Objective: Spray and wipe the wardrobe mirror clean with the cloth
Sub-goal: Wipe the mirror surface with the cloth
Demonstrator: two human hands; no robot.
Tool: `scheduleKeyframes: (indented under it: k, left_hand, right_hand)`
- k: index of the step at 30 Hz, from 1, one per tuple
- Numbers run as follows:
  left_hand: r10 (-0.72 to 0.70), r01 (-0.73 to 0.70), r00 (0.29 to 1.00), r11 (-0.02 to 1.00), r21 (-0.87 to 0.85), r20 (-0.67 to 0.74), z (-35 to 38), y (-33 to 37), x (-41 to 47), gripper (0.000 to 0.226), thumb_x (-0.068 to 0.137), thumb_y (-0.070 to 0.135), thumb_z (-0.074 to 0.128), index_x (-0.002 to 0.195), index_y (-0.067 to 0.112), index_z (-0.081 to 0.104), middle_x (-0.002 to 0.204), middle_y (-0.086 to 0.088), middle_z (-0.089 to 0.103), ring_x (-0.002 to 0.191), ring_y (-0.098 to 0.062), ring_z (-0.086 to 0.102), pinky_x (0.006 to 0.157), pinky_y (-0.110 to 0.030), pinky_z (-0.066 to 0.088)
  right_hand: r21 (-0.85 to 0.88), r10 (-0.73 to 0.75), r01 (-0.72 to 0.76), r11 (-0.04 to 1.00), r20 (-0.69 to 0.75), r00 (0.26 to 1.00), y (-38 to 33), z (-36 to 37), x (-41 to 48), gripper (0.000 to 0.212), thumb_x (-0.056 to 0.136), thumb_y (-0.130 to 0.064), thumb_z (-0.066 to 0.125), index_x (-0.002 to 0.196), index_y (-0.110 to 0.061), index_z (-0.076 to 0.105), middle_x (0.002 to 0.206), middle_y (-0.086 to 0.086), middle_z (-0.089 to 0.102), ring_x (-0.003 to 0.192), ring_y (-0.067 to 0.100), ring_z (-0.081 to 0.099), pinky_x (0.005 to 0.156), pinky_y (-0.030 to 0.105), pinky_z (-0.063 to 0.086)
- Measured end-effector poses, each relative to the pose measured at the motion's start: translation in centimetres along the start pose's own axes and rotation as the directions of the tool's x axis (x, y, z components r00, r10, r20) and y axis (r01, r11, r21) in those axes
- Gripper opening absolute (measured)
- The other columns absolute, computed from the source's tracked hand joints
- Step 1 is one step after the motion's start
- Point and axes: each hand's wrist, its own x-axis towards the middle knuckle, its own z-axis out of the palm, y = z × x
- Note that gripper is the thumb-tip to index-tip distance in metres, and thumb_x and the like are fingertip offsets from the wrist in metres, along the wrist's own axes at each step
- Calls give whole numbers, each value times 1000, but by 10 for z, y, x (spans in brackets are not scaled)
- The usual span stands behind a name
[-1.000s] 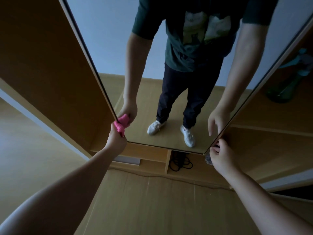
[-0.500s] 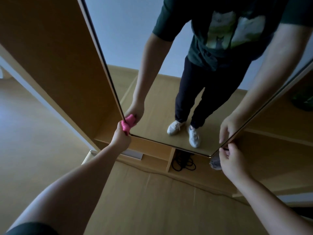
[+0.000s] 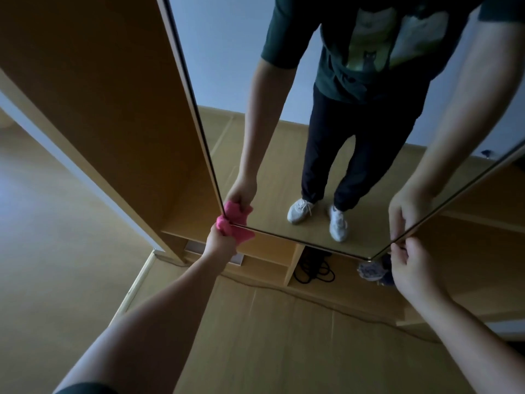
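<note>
1. Since a second ago, the left hand (image 3: 220, 245) has carried the crumpled pink cloth (image 3: 233, 227) down the left edge of the tall frameless wardrobe mirror (image 3: 284, 155) to its bottom left corner. The right hand (image 3: 412, 268) has stayed at the lower right edge.
2. An open light-wood wardrobe (image 3: 113, 95) stands behind the mirror. The mirror hangs above a pale wooden floor (image 3: 255, 336) and reflects the standing person.
3. The left grip is clamped on the pink cloth, which presses on the corner and folds over the bottom edge.
4. The right grip is pinched together on the mirror's thin edge near the bottom right corner, seemingly steadying the panel.
5. A tangle of black cables (image 3: 312, 270) lies in the wardrobe base below the mirror, well apart from both hands.
6. The step in hand looks like wiping the bottom strip. It would go best with the right hand holding the panel steady and the cloth spread flatter. The cloth can then be drawn along the bottom edge toward the right in one even, overlapping stroke. Bare fingertips should stay off the glass. No spray bottle shows.
</note>
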Motion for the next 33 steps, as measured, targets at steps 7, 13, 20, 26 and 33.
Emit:
scheduleKeyframes:
  k: [7,13,20,26,33]
  left_hand:
    - [-29,20,997,992,-126,-68,29,4,-12,51,60,-27,37,104,-6,51,111,-24,59,103,-38,57,67,-41,50]
    - [-6,2,994,999,-41,-113,69,13,-39,38,68,-20,39,99,2,45,107,-20,57,99,-31,56,57,-33,45]
    - [-12,-4,994,990,-138,-111,120,24,-64,51,69,-23,32,113,-2,48,117,-15,59,103,-22,57,57,-30,55]
    - [-4,-13,995,985,-174,-95,141,24,-73,59,67,-26,28,121,-9,45,117,-17,63,108,-25,60,44,-10,46]
    - [-67,64,996,996,-54,-56,158,14,-74,67,74,-10,41,138,9,34,110,-15,60,93,-26,61,43,-21,43]
  right_hand:
    - [-14,-75,76,997,16,997,8,-2,2,13,98,-12,48,97,-5,58,84,7,58,75,21,55,64,29,42]
    - [-44,-241,240,970,-12,970,19,-3,8,21,94,-7,54,75,-13,48,61,-7,47,55,14,50,51,22,31]
    - [-40,-342,344,938,54,938,30,-7,16,22,95,-12,55,75,-14,46,68,0,48,54,5,40,48,17,25]
    - [-51,-373,376,925,65,926,33,-11,18,36,95,-14,56,66,-26,38,60,-7,45,55,16,49,52,25,35]
    - [-55,-352,356,933,70,933,35,-9,19,35,96,-16,54,67,-25,36,60,-6,43,58,22,50,52,32,39]
